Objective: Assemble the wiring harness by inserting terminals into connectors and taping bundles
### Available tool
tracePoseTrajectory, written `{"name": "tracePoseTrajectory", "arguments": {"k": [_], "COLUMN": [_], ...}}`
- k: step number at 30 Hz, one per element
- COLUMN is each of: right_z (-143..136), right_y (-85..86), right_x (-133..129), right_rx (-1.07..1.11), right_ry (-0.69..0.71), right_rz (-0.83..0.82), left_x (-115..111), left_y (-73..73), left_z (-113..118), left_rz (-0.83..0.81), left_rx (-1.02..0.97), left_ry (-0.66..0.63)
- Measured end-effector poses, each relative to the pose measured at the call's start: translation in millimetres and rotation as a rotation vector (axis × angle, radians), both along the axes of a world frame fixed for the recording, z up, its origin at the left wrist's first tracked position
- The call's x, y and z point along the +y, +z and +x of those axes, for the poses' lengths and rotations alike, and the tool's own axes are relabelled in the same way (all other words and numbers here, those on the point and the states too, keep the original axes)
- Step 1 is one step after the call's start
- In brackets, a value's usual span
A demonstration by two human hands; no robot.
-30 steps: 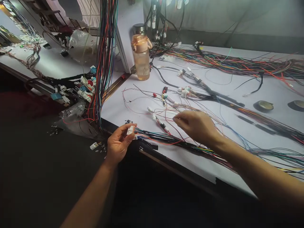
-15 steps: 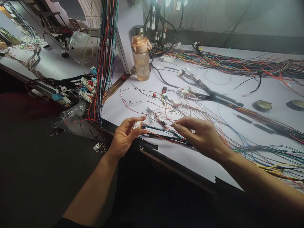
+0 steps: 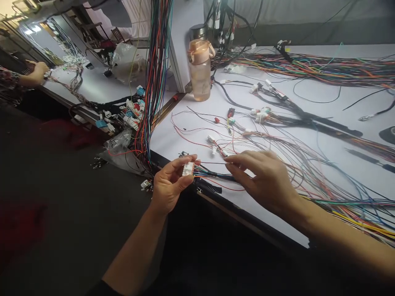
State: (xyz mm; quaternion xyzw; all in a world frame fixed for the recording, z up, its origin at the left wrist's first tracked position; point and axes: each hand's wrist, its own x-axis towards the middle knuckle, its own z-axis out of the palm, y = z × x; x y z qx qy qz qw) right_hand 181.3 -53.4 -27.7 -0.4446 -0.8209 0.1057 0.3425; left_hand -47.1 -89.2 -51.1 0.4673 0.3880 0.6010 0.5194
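1. I see the left hand [image 3: 168,187] gripping a white connector [image 3: 187,169] between thumb and fingers.
2. Right hand [image 3: 265,176]: thumb and forefinger pinch a thin wire [image 3: 212,163], stretched toward the left hand; I cannot tell whether it enters the connector.
3. Bottle [image 3: 200,80] upright, well beyond the left hand.

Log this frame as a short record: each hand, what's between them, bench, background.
left hand: holding white multi-way connector between thumb and fingers
right hand: thumb and fingertips pinched on thin wire
between hands: thin wire runs from right fingertips toward connector; whether it is seated can't be told
bench: white top, loose wires and connectors spread over it
bottle: upright, beyond the hands
hanging wires: multicoloured bundle, left of bottle
background: another person's hand at far left
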Motion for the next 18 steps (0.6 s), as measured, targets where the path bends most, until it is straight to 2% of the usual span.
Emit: {"name": "tracePoseTrajectory", "arguments": {"k": [2, 4, 7, 13, 15, 18], "right_z": [-4.5, -7.6, -8.7, -3.5, -2.7, -7.3], "right_y": [0.3, 0.2, -1.6, -11.3, -12.0, -4.7], "right_x": [-0.1, -1.7, -5.4, -3.5, -1.1, -1.8], "right_rx": [-0.033, -0.041, -0.024, 0.090, 0.090, 0.052], "right_ry": [-0.008, -0.003, 0.012, 0.090, 0.090, 0.045], "right_rz": [0.077, 0.086, 0.023, -0.255, -0.276, -0.196], "left_x": [-2.3, -4.8, -8.7, -12.4, -12.4, -14.2], "left_y": [1.0, 1.2, 0.9, -0.4, -0.4, 1.9], "left_z": [1.1, 2.1, 3.4, 5.3, 6.2, 6.9], "left_rz": [-0.005, -0.023, -0.056, -0.038, -0.033, -0.079], "left_rx": [0.010, 0.016, 0.020, 0.048, 0.063, 0.107], "left_ry": [0.026, 0.047, 0.078, 0.089, 0.088, 0.132]}}
